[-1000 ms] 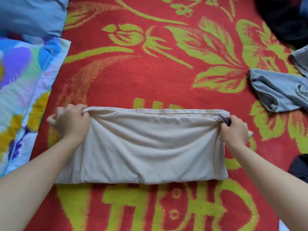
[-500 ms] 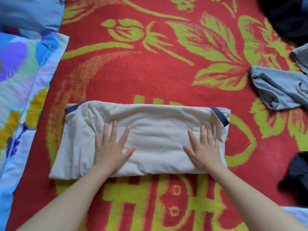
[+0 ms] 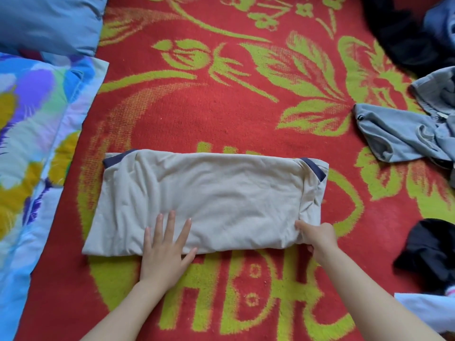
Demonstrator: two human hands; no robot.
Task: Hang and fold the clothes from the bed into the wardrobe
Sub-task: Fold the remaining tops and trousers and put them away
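A second ago I had both ends of the far edge pinched up. Half a second ago both palms lay flat on the cloth. Now my left hand (image 3: 165,244) has slid back toward the near edge, just left of centre. It is released, with the fingers straight and spread, pressing the shirt (image 3: 214,198) down. My right hand (image 3: 317,238) has left the top and gone to the near right corner, where thumb and curled fingers grasp the cloth. I take it the lengthwise fold is laid and smoothed, and the next fold, across from the right, is about to start. The wardrobe step has not begun.

The shirt lies as a long beige band across the lower middle of the frame on the red blanket (image 3: 221,107), with a dark trim at each far corner. Its left end reaches well past my left hand toward the pillow (image 3: 32,143). Its right end stops at my right hand. Further right, apart from the shirt, a grey garment (image 3: 398,139) and a dark garment (image 3: 433,252) wait unfolded
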